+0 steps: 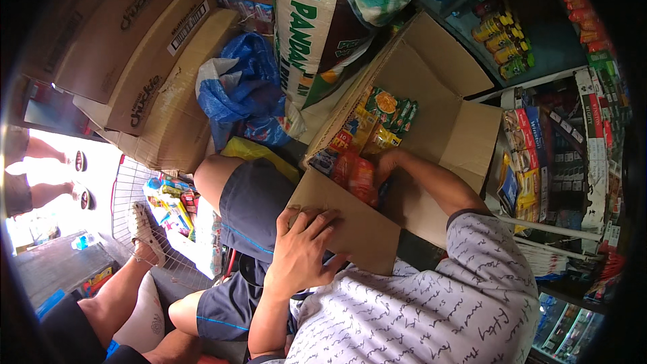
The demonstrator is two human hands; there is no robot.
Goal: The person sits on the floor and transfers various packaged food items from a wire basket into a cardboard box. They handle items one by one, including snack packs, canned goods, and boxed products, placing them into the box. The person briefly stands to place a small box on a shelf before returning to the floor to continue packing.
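Observation:
An open cardboard box (429,71) stands before me, tilted in the view. Inside it lie green food packets (384,106), yellow packets (381,140) and red plastic packs (356,177), bunched along one side. My right hand (388,164) reaches down into the box beside the red packs; its fingertips are hidden, so a grasp cannot be made out. Across the near flap (364,227) lies my left hand (303,250), fingers spread and resting on the cardboard with nothing held.
Stacked cartons (136,60), a blue woven sack (242,91) and a large rice sack (303,25) border the box. Shelves hold bottles (503,45) and cigarette packs (528,156). Another person's leg (116,283) is beside a wire basket (126,197) of packaged goods (174,207).

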